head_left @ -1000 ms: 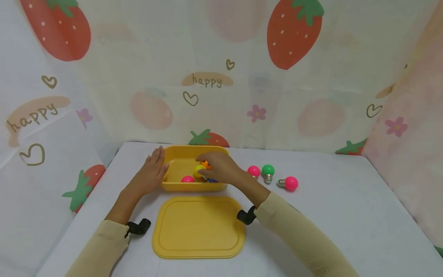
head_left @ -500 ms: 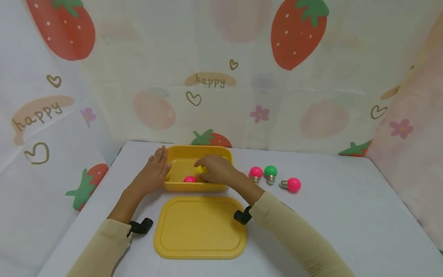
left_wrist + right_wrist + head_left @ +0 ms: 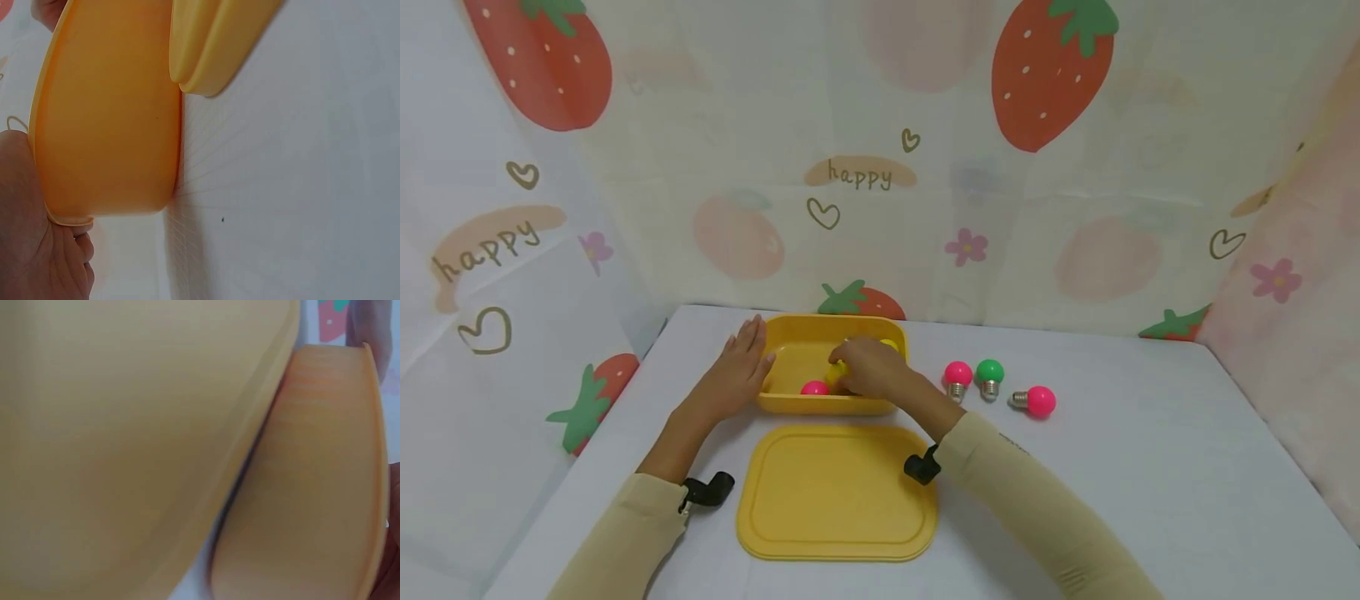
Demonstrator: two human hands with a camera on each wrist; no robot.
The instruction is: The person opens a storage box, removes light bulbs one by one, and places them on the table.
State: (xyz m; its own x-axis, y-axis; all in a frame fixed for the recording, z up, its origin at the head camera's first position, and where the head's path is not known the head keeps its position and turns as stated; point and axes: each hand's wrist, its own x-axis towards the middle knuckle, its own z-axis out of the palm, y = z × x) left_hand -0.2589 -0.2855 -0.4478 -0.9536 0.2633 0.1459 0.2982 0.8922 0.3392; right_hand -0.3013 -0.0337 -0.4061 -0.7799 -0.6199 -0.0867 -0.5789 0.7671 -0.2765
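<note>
A yellow plastic box (image 3: 790, 405) stands on the white table. My left hand (image 3: 733, 372) rests along its left end, fingers fairly straight, thumb by the rim; the left wrist view shows that hand (image 3: 28, 219) at the rim. My right hand (image 3: 871, 367) reaches inside the box, thumb and bent fingers around a yellow light bulb (image 3: 837, 372), mostly covered by the hand. A pink bulb (image 3: 815, 388) lies left of it in the box. Another yellow piece (image 3: 889, 343) shows behind the right hand. Whatever lies under that hand is hidden.
A yellow lid (image 3: 837, 492) lies flat in front of the box. To the right of the box are a pink bulb (image 3: 957, 375), a green bulb (image 3: 990, 373) and another pink bulb (image 3: 1041, 402) on its side. A strawberry-print cloth wall (image 3: 850, 242) closes off the back.
My right hand has shifted and lowered slightly in the box, covering the orange and blue pieces seen earlier. A yellow piece now shows behind it. The left hand stays at the box.
</note>
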